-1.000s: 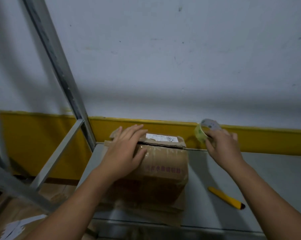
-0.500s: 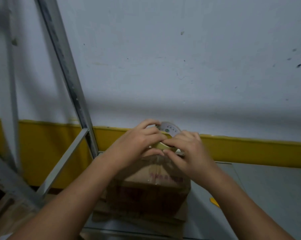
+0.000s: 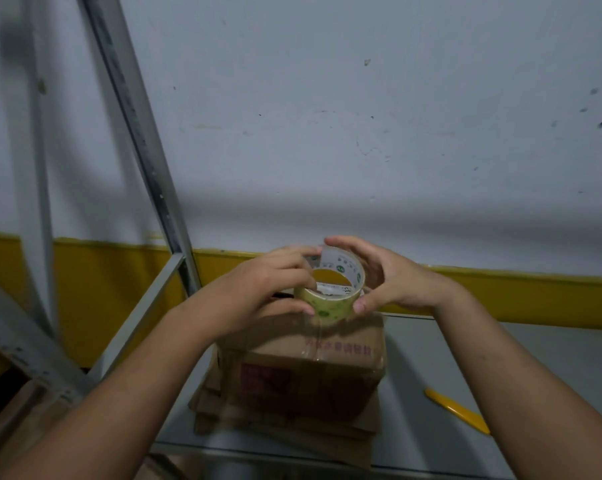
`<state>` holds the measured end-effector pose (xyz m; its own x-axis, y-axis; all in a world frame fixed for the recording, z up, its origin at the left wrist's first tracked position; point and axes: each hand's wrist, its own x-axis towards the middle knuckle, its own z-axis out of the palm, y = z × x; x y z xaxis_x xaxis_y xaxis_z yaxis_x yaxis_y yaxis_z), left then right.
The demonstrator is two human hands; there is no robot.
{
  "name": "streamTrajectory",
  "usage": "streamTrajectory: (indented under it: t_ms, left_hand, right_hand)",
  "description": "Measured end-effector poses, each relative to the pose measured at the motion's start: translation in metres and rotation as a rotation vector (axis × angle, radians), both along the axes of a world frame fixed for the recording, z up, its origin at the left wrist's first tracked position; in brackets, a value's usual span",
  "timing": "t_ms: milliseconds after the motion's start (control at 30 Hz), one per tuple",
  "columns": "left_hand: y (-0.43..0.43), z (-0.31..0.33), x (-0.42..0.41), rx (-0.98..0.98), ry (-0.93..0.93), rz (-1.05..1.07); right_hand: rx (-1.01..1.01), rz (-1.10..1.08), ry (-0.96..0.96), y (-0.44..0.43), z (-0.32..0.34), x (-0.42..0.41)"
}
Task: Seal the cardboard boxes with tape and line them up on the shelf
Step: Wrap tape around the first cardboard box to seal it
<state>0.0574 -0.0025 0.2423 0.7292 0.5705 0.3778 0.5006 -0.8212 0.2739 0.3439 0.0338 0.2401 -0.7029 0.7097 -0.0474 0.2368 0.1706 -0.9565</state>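
Observation:
A brown cardboard box [image 3: 310, 372] stands on the grey shelf [image 3: 420, 386], resting on flattened cardboard sheets [image 3: 285, 427]. Above the box I hold a roll of clear yellowish tape [image 3: 330, 304] between both hands. My left hand [image 3: 258, 292] grips the roll's left side, its fingers curled over the rim. My right hand [image 3: 389, 278] grips the right side, thumb low on the roll and fingers arched over its top. The box's top face is hidden behind the roll and my hands.
A yellow utility knife [image 3: 457, 414] lies on the shelf right of the box. A slanted metal shelf upright [image 3: 143, 140] and crossbar [image 3: 140, 317] stand at the left. Behind is a white wall with a yellow band [image 3: 534, 296]. Loose cardboard [image 3: 12, 414] lies lower left.
My right hand brought the tape roll from the right to above the box. My left hand left the box top and took hold of the roll, which has since tilted its opening toward me.

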Motion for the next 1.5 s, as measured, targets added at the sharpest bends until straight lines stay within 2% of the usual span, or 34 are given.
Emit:
streamTrajectory:
  t_ms: [133,200,300,467,633,733,833,967,1133,1333,1400,1500]
  left_hand:
    - [-0.005,0.001,-0.005,-0.093,-0.081,-0.014]
    - [-0.008,0.002,-0.008,-0.134,-0.119,-0.009]
    - [-0.011,0.001,-0.012,-0.158,-0.155,-0.011]
    - [-0.011,-0.009,-0.014,-0.204,-0.211,0.008]
    - [-0.008,-0.032,-0.009,-0.339,-0.394,0.057]
    - [-0.006,-0.042,-0.005,-0.394,-0.474,0.117]
    - [-0.006,-0.044,-0.005,-0.438,-0.518,0.143]
    - [0.003,-0.044,-0.012,-0.426,-0.444,0.196]
    - [0.009,-0.037,-0.011,-0.442,-0.355,0.286]
    - [0.018,-0.041,-0.01,-0.455,-0.159,0.478]
    - [0.019,-0.038,-0.009,-0.507,-0.16,0.491]
    - [0.021,-0.029,-0.013,-0.646,-0.289,0.356]
  right_hand:
    - [-0.124,-0.01,0.174,0.005,-0.006,0.0]
    - [-0.172,-0.064,0.277,0.004,-0.012,0.001]
    - [-0.14,-0.225,0.383,-0.002,-0.02,-0.002]
    - [-0.066,-0.441,0.424,-0.011,-0.03,-0.018]
    - [-0.022,-0.604,0.41,-0.021,-0.038,-0.032]
    - [-0.089,-0.714,0.469,-0.024,-0.039,-0.029]
    - [-0.134,-0.73,0.452,-0.027,-0.039,-0.026]
    - [-0.165,-0.812,0.536,-0.03,-0.032,-0.016]
    - [-0.118,-0.846,0.476,-0.035,-0.029,-0.011]
    - [-0.008,-0.9,0.467,-0.037,-0.023,-0.006]
    - [0.003,-0.933,0.469,-0.036,-0.025,-0.007]
    - [-0.077,-1.034,0.511,-0.029,-0.028,-0.003]
